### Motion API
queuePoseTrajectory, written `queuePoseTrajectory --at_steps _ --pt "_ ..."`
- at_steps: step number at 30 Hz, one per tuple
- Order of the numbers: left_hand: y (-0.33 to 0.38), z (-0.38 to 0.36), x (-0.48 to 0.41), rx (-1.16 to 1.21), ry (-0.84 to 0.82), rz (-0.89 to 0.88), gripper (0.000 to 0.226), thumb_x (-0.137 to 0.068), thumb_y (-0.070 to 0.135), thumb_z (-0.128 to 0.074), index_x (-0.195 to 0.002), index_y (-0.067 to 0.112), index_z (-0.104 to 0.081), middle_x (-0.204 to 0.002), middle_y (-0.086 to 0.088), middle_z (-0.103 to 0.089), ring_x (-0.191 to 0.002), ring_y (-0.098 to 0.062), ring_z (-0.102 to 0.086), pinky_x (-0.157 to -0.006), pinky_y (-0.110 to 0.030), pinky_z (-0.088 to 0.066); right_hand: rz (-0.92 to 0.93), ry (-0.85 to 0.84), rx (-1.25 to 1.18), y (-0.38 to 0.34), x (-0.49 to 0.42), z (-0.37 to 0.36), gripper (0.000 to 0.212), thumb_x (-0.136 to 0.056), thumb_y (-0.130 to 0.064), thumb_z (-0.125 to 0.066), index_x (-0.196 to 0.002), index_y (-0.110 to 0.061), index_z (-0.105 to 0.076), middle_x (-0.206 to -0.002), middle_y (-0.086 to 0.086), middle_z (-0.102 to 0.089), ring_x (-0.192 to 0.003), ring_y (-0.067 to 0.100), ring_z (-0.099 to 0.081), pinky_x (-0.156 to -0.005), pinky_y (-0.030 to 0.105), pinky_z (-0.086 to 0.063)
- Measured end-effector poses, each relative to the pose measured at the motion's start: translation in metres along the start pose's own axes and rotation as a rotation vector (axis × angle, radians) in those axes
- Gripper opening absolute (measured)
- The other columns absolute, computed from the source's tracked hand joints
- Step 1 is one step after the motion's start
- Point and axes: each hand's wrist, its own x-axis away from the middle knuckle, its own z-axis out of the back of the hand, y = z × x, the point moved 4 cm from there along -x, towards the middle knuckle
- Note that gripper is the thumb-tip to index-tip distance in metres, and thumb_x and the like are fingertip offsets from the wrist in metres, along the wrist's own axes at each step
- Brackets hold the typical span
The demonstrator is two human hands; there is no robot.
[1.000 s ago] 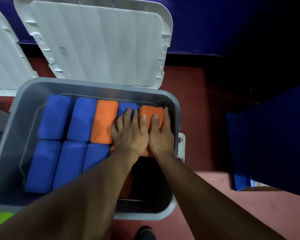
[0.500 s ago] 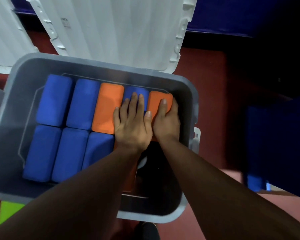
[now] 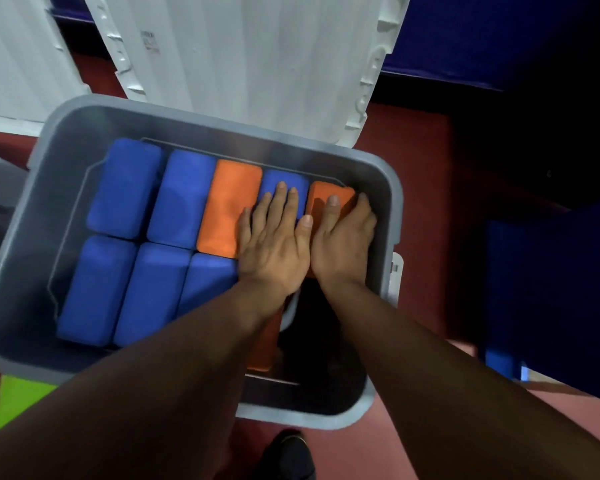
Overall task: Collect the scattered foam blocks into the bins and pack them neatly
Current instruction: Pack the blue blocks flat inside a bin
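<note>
Left hand lay flat, fingers straight and together, pressing on a rounded blue foam block in the far row. Right hand just beside it gripped a rounded orange foam block, thumb on top, fingers curled over its right edge against the wall of the grey plastic bin. Both blocks sat inside the bin at the far right. Far row held 5 blocks, packed side by side; near row showed 3 blue blocks. White ribbed lid stood open behind. Red floor around.
</note>
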Motion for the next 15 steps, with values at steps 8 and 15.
queuePoseTrajectory --at_steps 8,15 --pt "-0.118 0.078 0.098 0.135 0.372 0.059 0.052 -0.103 0.043 -0.029 -0.14 0.017 -0.056 -0.141 -0.011 -0.054 -0.125 -0.033 -0.047 -0.106 -0.049 -0.029 0.473 -0.054 0.018 -0.063 0.134 -0.03 0.052 -0.104 -0.041 -0.036 -0.138 -0.005 -0.051 -0.133 0.013 -0.056 -0.127 0.029 -0.05 -0.111 0.046 -0.036" --pt "-0.261 0.113 0.2 0.126 0.433 0.203 0.05 -0.1 0.042 -0.036 -0.138 0.015 -0.056 -0.138 -0.014 -0.053 -0.121 -0.035 -0.049 -0.101 -0.051 -0.036 0.474 -0.21 0.009 -0.084 0.295 -0.129 0.051 -0.102 -0.046 -0.034 -0.137 -0.014 -0.053 -0.128 0.002 -0.056 -0.122 0.022 -0.049 -0.104 0.038 -0.031"
